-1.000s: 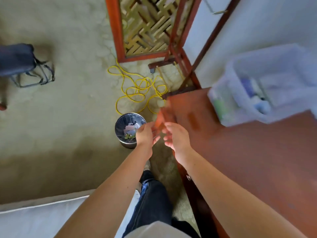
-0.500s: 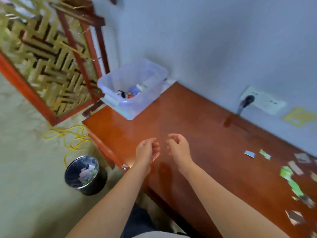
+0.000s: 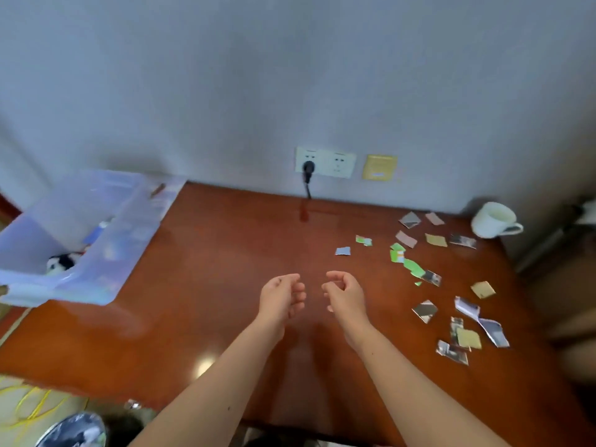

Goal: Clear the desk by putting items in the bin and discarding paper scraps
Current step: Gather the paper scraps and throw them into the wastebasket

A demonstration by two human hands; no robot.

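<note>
Shifted leftward, the bin (image 3: 84,287) runs lengthwise toward the wall (image 3: 290,75).

At the red-brown wooden desk's (image 3: 225,285) left end, a blurred translucent plastic bin (image 3: 96,279) is running off-frame; below the desk, a round metal wastebasket (image 3: 74,430) is getting cropped.

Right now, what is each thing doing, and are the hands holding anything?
Left hand: loosely curled, empty.
Right hand: loosely curled, empty.
Paper scraps: scattered on the desk's right side.
Clear bin: open-topped, at the desk's left corner, items inside.
Mug: upright, at the desk's back right.
Plug: in the socket.
</note>
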